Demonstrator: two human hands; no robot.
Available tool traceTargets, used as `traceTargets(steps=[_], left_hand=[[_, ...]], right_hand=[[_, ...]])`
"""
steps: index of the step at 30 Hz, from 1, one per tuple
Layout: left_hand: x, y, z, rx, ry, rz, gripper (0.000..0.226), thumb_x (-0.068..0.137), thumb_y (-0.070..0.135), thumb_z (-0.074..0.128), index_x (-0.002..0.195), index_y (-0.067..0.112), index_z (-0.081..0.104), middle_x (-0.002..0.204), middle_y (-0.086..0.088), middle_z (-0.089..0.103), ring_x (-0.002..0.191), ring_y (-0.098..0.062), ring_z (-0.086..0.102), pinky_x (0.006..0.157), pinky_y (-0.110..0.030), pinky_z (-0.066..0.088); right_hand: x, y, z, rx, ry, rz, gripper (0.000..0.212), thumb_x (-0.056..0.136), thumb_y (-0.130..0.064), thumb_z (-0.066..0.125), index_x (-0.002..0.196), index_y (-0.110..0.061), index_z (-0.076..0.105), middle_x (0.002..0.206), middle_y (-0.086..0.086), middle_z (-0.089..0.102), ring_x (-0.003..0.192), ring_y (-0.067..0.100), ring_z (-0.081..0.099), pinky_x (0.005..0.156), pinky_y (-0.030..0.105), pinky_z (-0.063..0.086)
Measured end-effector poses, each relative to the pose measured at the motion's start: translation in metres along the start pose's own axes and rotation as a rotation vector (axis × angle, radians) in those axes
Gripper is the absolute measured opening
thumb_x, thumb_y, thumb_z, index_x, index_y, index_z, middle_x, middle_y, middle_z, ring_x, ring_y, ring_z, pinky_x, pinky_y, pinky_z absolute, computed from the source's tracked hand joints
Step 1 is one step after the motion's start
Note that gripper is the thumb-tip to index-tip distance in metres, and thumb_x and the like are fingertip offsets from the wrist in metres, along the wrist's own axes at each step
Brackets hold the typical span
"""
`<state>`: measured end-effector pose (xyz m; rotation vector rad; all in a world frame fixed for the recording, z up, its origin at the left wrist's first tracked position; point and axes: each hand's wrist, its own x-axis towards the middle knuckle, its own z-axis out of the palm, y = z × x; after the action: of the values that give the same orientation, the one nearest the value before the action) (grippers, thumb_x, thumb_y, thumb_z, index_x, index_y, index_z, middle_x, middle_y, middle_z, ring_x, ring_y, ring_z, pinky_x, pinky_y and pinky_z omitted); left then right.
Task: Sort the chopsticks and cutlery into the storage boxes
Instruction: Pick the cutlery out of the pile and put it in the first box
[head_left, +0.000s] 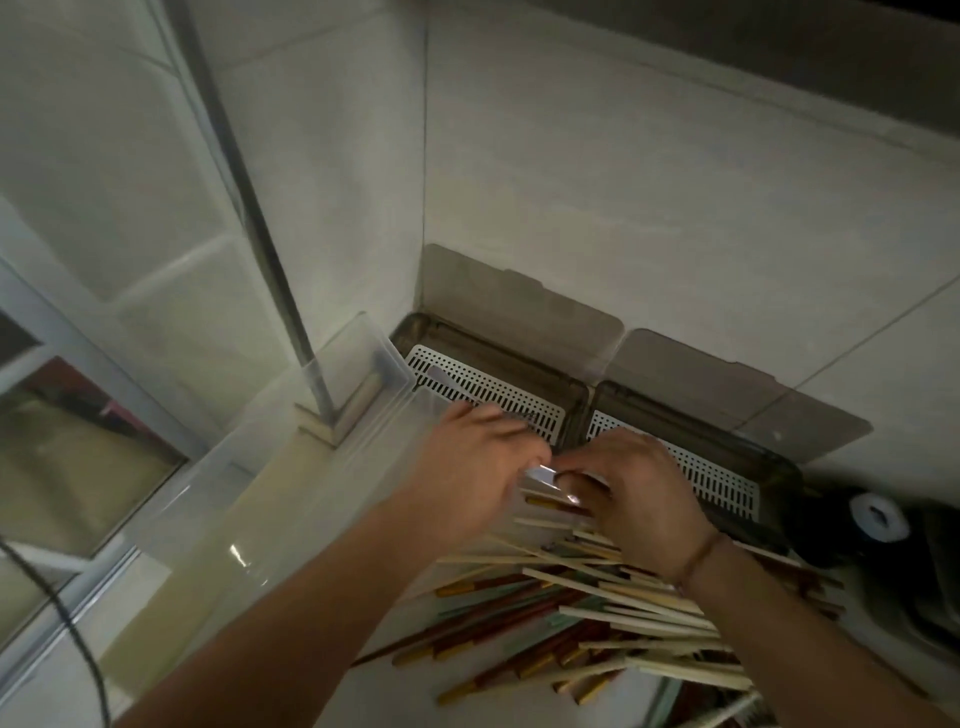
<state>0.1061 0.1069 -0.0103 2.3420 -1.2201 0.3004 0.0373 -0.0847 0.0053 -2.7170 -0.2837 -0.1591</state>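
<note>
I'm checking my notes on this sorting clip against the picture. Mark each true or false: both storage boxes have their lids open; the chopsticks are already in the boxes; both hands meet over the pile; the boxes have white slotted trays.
1. Both storage boxes, left and right, have lids open: true.
2. The chopsticks lie in the boxes: false, they are piled on the counter in front.
3. The left hand and right hand meet over the pile: true.
4. White slotted trays line the boxes: true.

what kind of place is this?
Probably a home kitchen counter corner: tiled wall, a pile of chopsticks, and two open storage boxes with slotted drain trays against the wall.
</note>
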Motion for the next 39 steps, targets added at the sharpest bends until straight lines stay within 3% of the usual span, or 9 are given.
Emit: traceTargets(steps=[3, 5, 7, 9, 16, 26, 30, 34, 39], left_hand=[[0.004, -0.016, 0.007, -0.053, 0.110, -0.103, 0.012, 0.086, 0.025, 0.068, 0.098, 0.023, 0.067, 0.091, 0.006, 0.069, 0.085, -0.017, 0.056, 0.073, -0.032, 0.043], [0.004, -0.024, 0.009, -0.094, 0.118, -0.331, 0.038, 0.092, 0.039, 0.056, 0.123, 0.017, 0.058, 0.121, -0.003, 0.061, 0.110, -0.022, 0.054, 0.094, -0.037, 0.045], [0.003, -0.030, 0.011, -0.070, -0.020, -0.506, 0.061, 0.094, 0.046, 0.050, 0.144, 0.016, 0.036, 0.146, -0.006, 0.040, 0.135, -0.025, 0.037, 0.112, -0.043, 0.033], [0.001, -0.031, 0.016, -0.013, -0.135, -0.556, 0.072, 0.095, 0.050, 0.045, 0.152, 0.017, 0.017, 0.157, -0.004, 0.025, 0.145, -0.025, 0.021, 0.119, -0.046, 0.018], [-0.009, -0.037, 0.037, 0.232, -0.273, -0.465, 0.058, 0.092, 0.062, 0.037, 0.141, 0.030, 0.039, 0.150, -0.002, 0.033, 0.145, -0.030, 0.014, 0.112, -0.060, -0.010], [-0.003, -0.038, 0.034, 0.265, -0.341, -0.488, 0.057, 0.094, 0.062, 0.034, 0.142, 0.031, 0.040, 0.149, -0.003, 0.035, 0.145, -0.031, 0.015, 0.108, -0.067, -0.013], [-0.003, -0.036, 0.033, 0.265, -0.348, -0.496, 0.058, 0.094, 0.062, 0.035, 0.143, 0.030, 0.037, 0.150, -0.003, 0.034, 0.146, -0.031, 0.014, 0.109, -0.067, -0.012], [-0.001, -0.032, 0.032, 0.265, -0.370, -0.505, 0.060, 0.094, 0.059, 0.038, 0.145, 0.028, 0.034, 0.153, -0.005, 0.030, 0.147, -0.031, 0.010, 0.109, -0.067, -0.012], [-0.002, -0.010, 0.033, 0.204, -0.341, -0.439, 0.061, 0.095, 0.052, 0.042, 0.148, 0.023, 0.030, 0.157, -0.005, 0.021, 0.147, -0.031, 0.004, 0.114, -0.064, -0.004]], right_hand=[[0.029, 0.008, -0.006, 0.187, -0.128, 0.138, 0.013, 0.082, -0.014, 0.070, 0.086, -0.025, 0.075, 0.078, -0.010, 0.070, 0.073, 0.005, 0.062, 0.073, 0.034, 0.052], [0.050, 0.022, -0.006, 0.147, -0.140, 0.268, 0.014, 0.086, -0.013, 0.068, 0.091, -0.022, 0.075, 0.088, -0.004, 0.073, 0.078, 0.008, 0.062, 0.076, 0.028, 0.050], [0.071, 0.035, -0.001, 0.047, -0.170, 0.364, 0.015, 0.091, -0.018, 0.061, 0.099, -0.020, 0.073, 0.101, 0.000, 0.072, 0.085, 0.010, 0.059, 0.078, 0.022, 0.043], [0.090, 0.040, 0.012, -0.043, -0.206, 0.429, 0.019, 0.094, -0.023, 0.056, 0.105, -0.022, 0.071, 0.110, 0.000, 0.069, 0.094, 0.014, 0.060, 0.081, 0.024, 0.045], [0.134, 0.033, 0.065, 0.050, -0.287, 0.556, 0.018, 0.091, -0.023, 0.060, 0.102, -0.023, 0.074, 0.111, 0.000, 0.070, 0.100, 0.017, 0.063, 0.089, 0.026, 0.049], [0.144, 0.034, 0.099, 0.003, -0.333, 0.547, 0.007, 0.085, -0.027, 0.066, 0.087, -0.032, 0.071, 0.107, -0.007, 0.071, 0.097, 0.012, 0.064, 0.088, 0.029, 0.053], [0.139, 0.038, 0.093, 0.066, -0.236, 0.525, 0.016, 0.088, -0.019, 0.062, 0.086, -0.032, 0.072, 0.102, -0.007, 0.071, 0.092, 0.012, 0.065, 0.087, 0.029, 0.053], [0.120, 0.045, 0.067, 0.175, -0.078, 0.483, 0.015, 0.090, -0.013, 0.062, 0.094, -0.022, 0.072, 0.096, -0.004, 0.071, 0.087, 0.007, 0.061, 0.084, 0.021, 0.047], [0.050, 0.066, 0.016, 0.265, 0.134, 0.521, 0.015, 0.087, -0.011, 0.067, 0.087, -0.026, 0.069, 0.088, -0.006, 0.068, 0.083, 0.007, 0.062, 0.087, 0.024, 0.048]])
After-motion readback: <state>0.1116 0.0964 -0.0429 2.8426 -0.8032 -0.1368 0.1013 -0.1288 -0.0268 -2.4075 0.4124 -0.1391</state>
